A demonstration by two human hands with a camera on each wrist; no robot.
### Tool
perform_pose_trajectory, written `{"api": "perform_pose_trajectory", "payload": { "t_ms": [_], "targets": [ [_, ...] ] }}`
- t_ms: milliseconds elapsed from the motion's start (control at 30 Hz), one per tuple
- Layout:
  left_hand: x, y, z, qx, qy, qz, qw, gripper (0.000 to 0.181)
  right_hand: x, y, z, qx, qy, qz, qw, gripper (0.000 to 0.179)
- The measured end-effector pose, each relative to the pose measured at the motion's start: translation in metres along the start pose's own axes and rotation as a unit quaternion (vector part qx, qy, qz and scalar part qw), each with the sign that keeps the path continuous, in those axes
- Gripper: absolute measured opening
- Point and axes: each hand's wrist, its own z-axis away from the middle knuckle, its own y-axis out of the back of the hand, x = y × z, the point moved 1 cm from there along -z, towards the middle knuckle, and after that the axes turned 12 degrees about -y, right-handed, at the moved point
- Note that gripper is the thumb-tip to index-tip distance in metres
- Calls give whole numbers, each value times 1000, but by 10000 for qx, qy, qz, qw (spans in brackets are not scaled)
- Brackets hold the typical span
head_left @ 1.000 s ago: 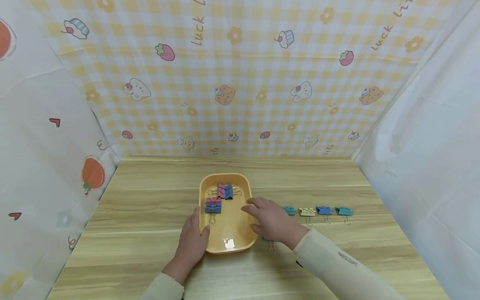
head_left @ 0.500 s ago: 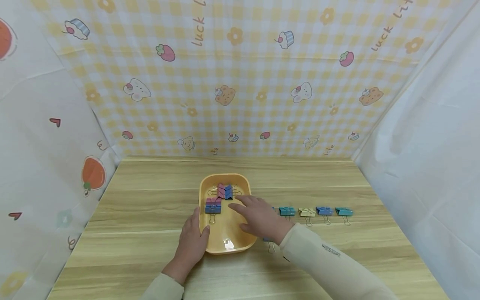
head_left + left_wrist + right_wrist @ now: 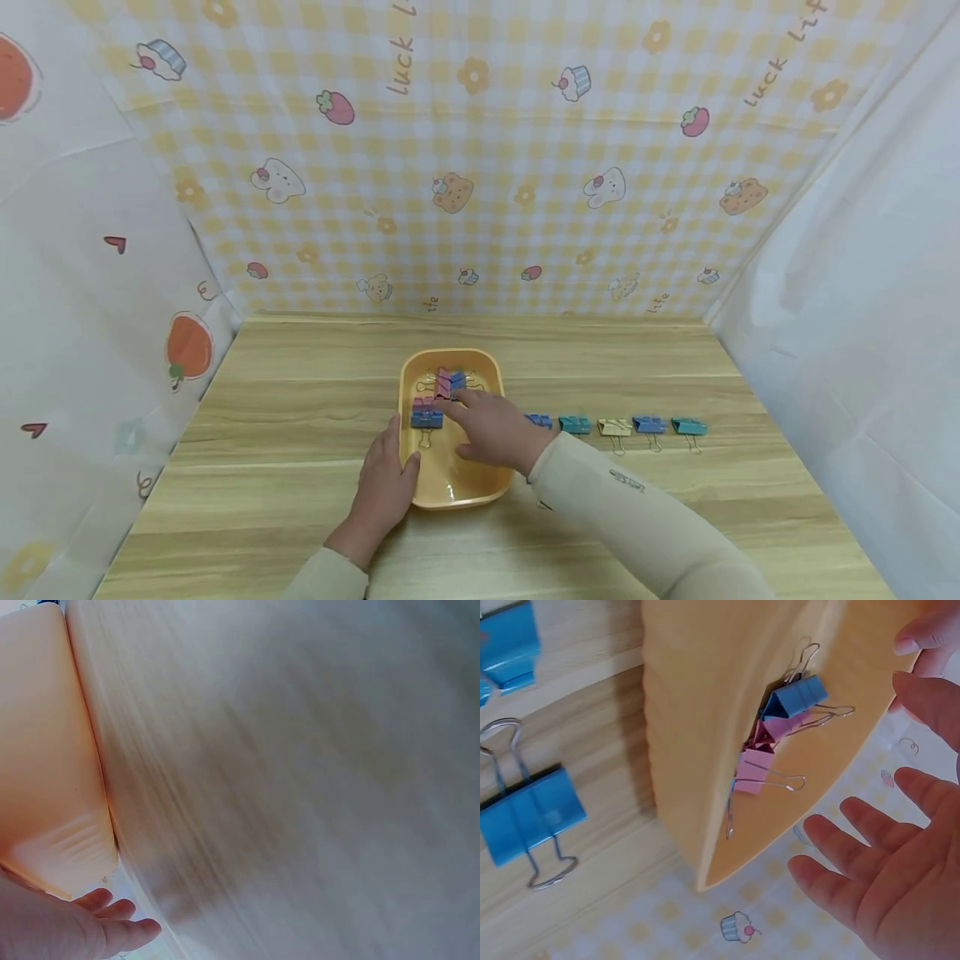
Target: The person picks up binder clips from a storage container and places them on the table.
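In the head view, a yellow-orange plastic tray (image 3: 450, 497) holds pink and blue binder clips. A pink clip (image 3: 443, 382) and a blue clip (image 3: 457, 383) stand against each other at its far end; another pink clip (image 3: 424, 403) and blue clip (image 3: 427, 419) lie by the left wall. My left hand (image 3: 381, 479) holds the left rim, thumb over the edge and fingers along the outside. Over the tray, my right hand (image 3: 491, 429) reaches toward the clips with fingers extended and spread. Nothing is in its grasp in the right wrist view, where the pink clip (image 3: 754, 771) shows apart from its fingertips.
To the tray's right, a row of binder clips lies on the wooden table (image 3: 300, 392): blue (image 3: 538, 421), teal (image 3: 575, 425), yellow (image 3: 615, 427), blue (image 3: 648, 425) and teal (image 3: 689, 427). My right forearm mostly hides another clip nearer me. A checked cloth (image 3: 480, 233) hangs behind.
My right hand has moved left from the tray's right rim to over its inside, near the clips. This uncovers the leftmost blue clip of the row. The left hand has stayed put.
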Motion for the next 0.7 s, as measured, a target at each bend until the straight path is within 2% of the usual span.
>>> {"api": "perform_pose_trajectory", "payload": {
  "t_ms": [300, 500, 700],
  "targets": [
    [1, 2, 2, -47, -69, -70, 9999, 67, -18, 3, -12, -454, -206, 81, 9987, 71],
    [1, 2, 3, 12, -143, -49, 9999, 67, -25, 0, -20, -454, -90, 100, 9989, 78],
    [1, 2, 4, 49, -215, -8, 9998, 66, -29, -4, -28, -411, -35, 210, 9989, 73]
  ]
}}
